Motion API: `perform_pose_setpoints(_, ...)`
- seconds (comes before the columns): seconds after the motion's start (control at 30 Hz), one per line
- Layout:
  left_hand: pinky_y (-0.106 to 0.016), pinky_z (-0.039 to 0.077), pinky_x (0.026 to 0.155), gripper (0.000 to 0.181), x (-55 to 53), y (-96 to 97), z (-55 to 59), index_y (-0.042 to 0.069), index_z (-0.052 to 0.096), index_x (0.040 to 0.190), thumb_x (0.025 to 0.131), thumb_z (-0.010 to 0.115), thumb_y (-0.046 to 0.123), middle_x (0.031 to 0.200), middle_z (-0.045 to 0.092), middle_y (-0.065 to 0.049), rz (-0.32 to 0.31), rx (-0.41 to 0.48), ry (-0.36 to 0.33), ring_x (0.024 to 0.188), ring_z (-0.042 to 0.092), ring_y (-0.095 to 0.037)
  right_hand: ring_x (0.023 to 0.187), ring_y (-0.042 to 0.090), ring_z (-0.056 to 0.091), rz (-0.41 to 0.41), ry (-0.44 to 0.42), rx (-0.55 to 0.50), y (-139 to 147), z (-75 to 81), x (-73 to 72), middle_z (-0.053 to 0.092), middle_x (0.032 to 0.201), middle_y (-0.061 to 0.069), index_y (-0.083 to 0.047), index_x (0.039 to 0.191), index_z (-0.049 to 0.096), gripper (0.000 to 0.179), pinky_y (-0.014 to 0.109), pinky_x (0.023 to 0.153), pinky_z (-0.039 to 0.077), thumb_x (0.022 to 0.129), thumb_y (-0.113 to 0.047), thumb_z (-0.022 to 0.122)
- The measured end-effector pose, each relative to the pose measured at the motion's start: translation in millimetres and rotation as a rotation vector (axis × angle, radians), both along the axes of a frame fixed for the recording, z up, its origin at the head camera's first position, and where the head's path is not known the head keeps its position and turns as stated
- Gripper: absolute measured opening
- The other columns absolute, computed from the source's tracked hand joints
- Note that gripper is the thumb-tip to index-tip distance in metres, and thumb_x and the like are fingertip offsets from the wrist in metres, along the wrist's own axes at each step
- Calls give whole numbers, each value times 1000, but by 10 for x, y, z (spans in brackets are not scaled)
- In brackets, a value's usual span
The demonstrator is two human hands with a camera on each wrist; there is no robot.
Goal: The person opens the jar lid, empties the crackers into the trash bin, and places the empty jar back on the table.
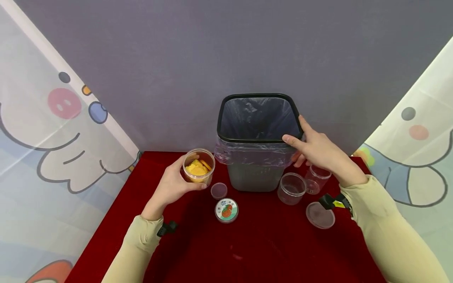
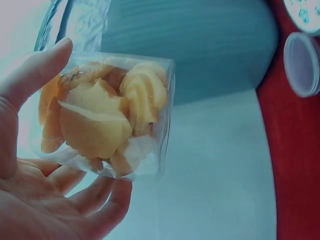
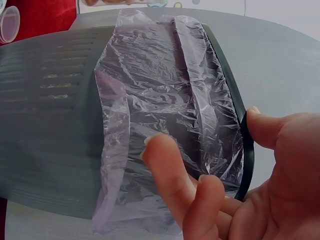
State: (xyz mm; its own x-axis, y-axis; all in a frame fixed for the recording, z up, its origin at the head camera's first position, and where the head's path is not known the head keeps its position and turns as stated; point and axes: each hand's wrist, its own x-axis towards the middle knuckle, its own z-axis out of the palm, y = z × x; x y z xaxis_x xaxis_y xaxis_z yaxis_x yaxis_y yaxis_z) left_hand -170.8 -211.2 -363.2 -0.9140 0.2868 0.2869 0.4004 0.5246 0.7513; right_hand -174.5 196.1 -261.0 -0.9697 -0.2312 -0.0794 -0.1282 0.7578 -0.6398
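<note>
My left hand (image 1: 174, 181) grips a clear plastic jar of yellow cookies (image 1: 198, 169), tilted slightly, left of the trash bin. In the left wrist view the thumb and curled fingers hold the jar (image 2: 165, 120) by its sides, and piped cookies (image 2: 95, 125) show through the wall. The grey trash bin (image 1: 253, 179) stands upright with a thin purple bag folded over its black rim (image 1: 258, 140). My right hand (image 1: 318, 151) pinches the rim's right corner; in the right wrist view the thumb touches the black rim (image 3: 248, 165) and other fingers lie over the bag (image 3: 150, 100).
A small clear lid (image 1: 219, 190) and a round lid with an orange fruit picture (image 1: 226, 210) lie before the bin. Two clear jars stand at right, one jar (image 1: 291, 189) nearer the bin. A larger clear lid (image 1: 320, 215) lies on the red cloth (image 1: 269, 247).
</note>
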Motion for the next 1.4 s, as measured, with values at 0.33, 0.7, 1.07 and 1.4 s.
perform_pose_setpoints(0.33,-51,48,97,92,-142,-173,284,15,50,143,65,95,36,129,60,-3,66,-69,32,115,56,-25,64,21,69,0,0,-1,-20,-1,-4,72,73,4,-20,157,-19,101,42,65,56,95,-69,44)
perform_pose_setpoints(0.7,-46,51,90,89,-280,-107,589,13,51,142,67,94,34,132,59,-3,37,-109,95,107,57,-24,66,21,70,5,-11,-1,-43,8,-12,72,75,6,-19,157,-19,98,40,61,56,98,-63,45)
perform_pose_setpoints(1.07,-47,51,90,90,-511,-27,925,13,53,140,63,96,34,129,60,-4,48,-196,154,108,59,-26,67,20,70,-4,-11,-2,-16,24,23,72,74,4,-18,156,-20,99,41,63,56,98,-65,44)
perform_pose_setpoints(1.4,-47,45,98,93,-726,153,1136,11,51,142,64,94,37,137,56,-4,57,-273,238,116,54,-25,66,20,70,-5,-5,-1,-23,0,6,72,73,5,-19,157,-20,97,36,61,55,98,-64,44)
